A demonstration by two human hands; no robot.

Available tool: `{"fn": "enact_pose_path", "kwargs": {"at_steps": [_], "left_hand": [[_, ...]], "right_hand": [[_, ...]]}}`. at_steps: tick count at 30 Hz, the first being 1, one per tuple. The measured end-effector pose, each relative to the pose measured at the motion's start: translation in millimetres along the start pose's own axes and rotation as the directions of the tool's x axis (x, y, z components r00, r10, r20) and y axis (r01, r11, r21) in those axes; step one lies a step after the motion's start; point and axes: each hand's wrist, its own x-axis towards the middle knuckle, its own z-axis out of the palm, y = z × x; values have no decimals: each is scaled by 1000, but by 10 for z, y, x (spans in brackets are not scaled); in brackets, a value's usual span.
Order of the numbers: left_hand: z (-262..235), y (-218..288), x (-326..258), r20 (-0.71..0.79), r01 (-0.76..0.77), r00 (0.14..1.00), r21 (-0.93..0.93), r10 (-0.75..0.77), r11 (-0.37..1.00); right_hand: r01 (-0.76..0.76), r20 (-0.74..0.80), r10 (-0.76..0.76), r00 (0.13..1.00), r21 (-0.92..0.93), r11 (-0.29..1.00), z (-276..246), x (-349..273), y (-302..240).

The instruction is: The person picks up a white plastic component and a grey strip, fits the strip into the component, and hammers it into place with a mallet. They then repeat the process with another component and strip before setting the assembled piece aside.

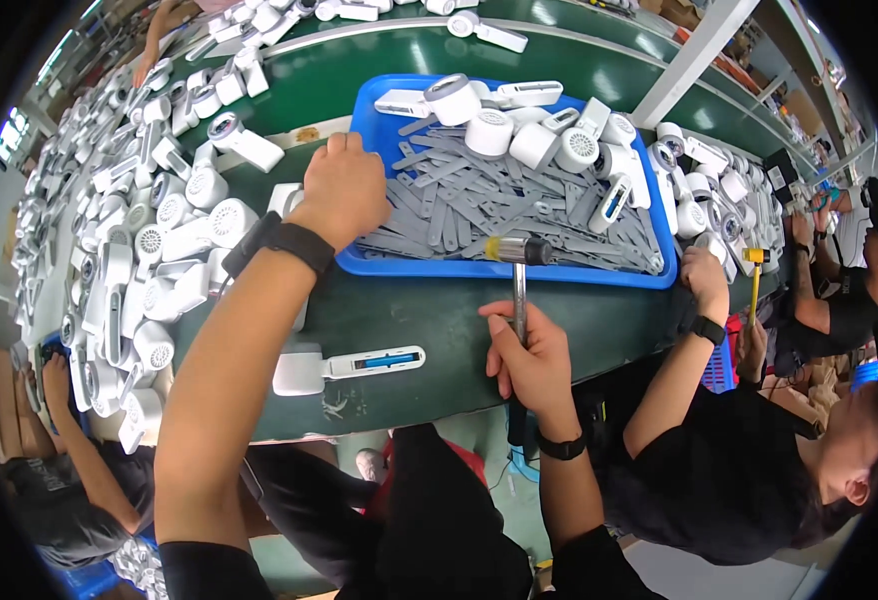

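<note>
My right hand [534, 360] grips the metal handle of a small mallet [520, 290], its yellow-and-black head pointing up in front of the tray. My left hand [344, 190] is over the left rim of a blue tray [509, 273], knuckles up and fingers curled. Its fingertips are hidden, so I cannot see what they hold. On the green bench between my forearms lies a white handheld fan [301, 370], its handle open and a blue battery [387, 361] showing inside. Inside the tray are many flat grey plastic strips [459, 200] and several white fans [534, 145].
A large heap of white fans [174, 215] covers the bench at left. Behind the tray runs a green conveyor [399, 50]. At right, a co-worker's hand [706, 275] is beside more fans [729, 200]; a yellow mallet [755, 270] stands near. A white post [694, 60] rises beyond.
</note>
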Motion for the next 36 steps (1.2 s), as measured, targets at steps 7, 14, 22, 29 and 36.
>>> {"fn": "enact_pose_path", "kwargs": {"at_steps": [7, 14, 22, 29, 36], "left_hand": [[-36, 56, 194, 169, 133, 975, 80, -145, 988], [-85, 111, 223, 151, 195, 969, 36, -198, 980], [91, 18, 183, 0, 220, 975, -85, -220, 972], [-220, -361, 94, 193, 237, 971, -868, -143, 436], [-95, -177, 98, 222, 191, 960, -964, -169, -184]], "right_hand": [[-4, -6, 4, 1000, 6, 1000, -4, -15, -8], [16, -3, -16, 1000, 5, 1000, -15, -24, 1], [34, 4, -34, 999, -4, 999, -5, -31, 5], [49, -6, -49, 999, 26, 998, -6, -41, -21], [38, -5, -37, 999, 40, 999, -38, -19, 21]]}}
